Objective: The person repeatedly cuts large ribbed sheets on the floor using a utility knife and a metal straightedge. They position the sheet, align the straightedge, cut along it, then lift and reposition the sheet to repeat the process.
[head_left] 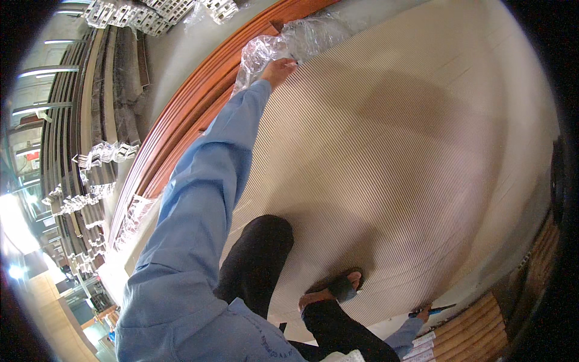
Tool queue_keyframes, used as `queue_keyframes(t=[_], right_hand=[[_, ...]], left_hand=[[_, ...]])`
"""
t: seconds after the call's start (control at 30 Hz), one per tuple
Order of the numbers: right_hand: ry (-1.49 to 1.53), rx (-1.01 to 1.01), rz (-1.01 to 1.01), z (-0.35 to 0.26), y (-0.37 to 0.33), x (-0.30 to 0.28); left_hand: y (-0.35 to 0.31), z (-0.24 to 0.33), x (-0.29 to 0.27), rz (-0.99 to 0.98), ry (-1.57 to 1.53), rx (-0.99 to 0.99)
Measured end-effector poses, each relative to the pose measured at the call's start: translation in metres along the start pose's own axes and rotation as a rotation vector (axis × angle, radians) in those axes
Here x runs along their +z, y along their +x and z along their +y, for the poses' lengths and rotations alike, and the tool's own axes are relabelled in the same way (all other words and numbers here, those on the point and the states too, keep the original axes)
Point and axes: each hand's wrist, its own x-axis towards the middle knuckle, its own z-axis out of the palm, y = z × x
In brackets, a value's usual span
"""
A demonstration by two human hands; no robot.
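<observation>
A wide tan sheet of corrugated cardboard [386, 157] with fine ridges spreads beneath me. Stretched far forward, my left hand [279, 72] has its fingers closed at the sheet's far left edge, beside crumpled clear plastic wrap [265, 51]. My right hand [424, 312] is low at the right, near the sheet's near right edge. It is closed around a slim blue and black hand tool [440, 309], whose exact kind is too small to make out. My sandalled foot [344, 286] rests on the sheet.
Long reddish-brown moulded panels [175, 120] lie along the sheet's left side. Beyond them stand stacked long dark profiles [99, 90] and bundled white profiles [142, 15]. Brown ribbed pieces [473, 329] lie at the lower right.
</observation>
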Motion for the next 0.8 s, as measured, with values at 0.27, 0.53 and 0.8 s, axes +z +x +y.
queue_keyframes(t=[0.27,0.53,0.8], right_hand=[[-0.052,-0.091,-0.018,0.001,0.017,-0.011],[-0.358,-0.638,0.267,-0.084,-0.039,0.034],[-0.893,-1.375,-1.052,-0.240,-0.389,0.353]], left_hand=[[-0.009,0.010,0.006,0.118,0.173,0.030],[-0.022,0.018,0.009,0.127,0.166,-0.006],[-0.025,-0.009,0.016,0.064,-0.212,0.154]])
